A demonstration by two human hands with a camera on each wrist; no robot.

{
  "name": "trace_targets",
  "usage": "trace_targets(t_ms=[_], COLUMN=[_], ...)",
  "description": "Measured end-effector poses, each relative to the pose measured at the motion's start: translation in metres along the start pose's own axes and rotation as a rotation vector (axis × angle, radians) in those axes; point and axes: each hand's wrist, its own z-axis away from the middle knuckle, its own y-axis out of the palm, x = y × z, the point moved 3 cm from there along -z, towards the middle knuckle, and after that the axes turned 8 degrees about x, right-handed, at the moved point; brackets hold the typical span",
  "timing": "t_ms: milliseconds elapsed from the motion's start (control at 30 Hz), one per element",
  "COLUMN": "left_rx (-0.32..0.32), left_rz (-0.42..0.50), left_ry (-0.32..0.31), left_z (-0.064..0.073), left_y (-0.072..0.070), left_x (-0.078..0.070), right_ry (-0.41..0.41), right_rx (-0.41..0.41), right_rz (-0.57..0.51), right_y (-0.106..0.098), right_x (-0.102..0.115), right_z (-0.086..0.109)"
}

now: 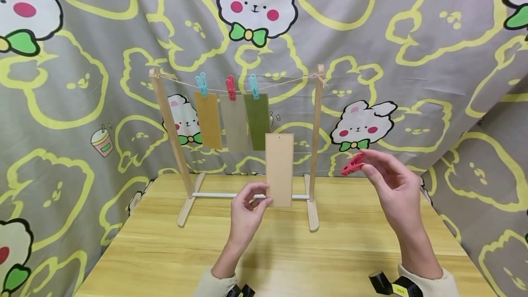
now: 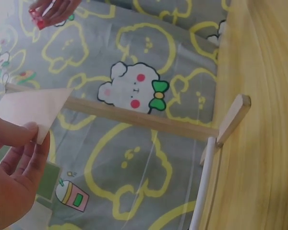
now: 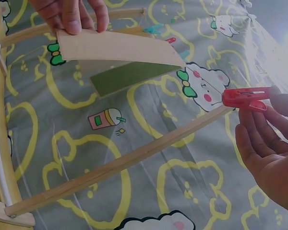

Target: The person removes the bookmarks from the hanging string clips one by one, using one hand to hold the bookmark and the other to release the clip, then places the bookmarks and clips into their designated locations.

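One beige card (image 1: 279,173): held up in the air before the right half of the wooden stand (image 1: 317,136), apart from the string (image 1: 288,81), small hole (image 1: 280,137) near its top edge.
Left hand (image 1: 246,210): pinches the card's lower left edge between thumb and fingers.
Card's handling: likely very light and thin; it looks slightly bowed in the right wrist view, so probably springy, easily creased by a hard squeeze.
Where to hold the card: low on a side edge seems best, leaving the top free; expect some sway there.
Right hand (image 1: 397,186): pinches a red clip (image 1: 353,165) at one end, well apart from the card.
Clip's handling: probably light, stiff plastic with a spring; the handle ends suit thumb and finger, though smooth sides might slip.
Hanging cards: mustard (image 1: 208,123), grey (image 1: 235,125) and green (image 1: 256,120), each clipped to the string.
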Motion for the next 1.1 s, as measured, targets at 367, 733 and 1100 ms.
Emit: trace_targets(t_ms=[367, 733, 1100], left_rx=[0.007, 0.05, 0.061], left_rz=[0.006, 0.002, 0.04], left_ry=[-0.025, -0.069, -0.103], left_z=[0.005, 0.012, 0.019], left_y=[0.0, 0.009, 0.011], left_x=[0.001, 0.01, 0.019], right_ry=[0.003, 0.145, 0.146], right_rx=[-0.05, -0.172, -0.191], right_rz=[-0.022, 0.002, -0.118], right_y=[-0.011, -0.027, -0.038], right_x=[-0.005, -0.016, -0.03], right_z=[0.015, 0.026, 0.03])
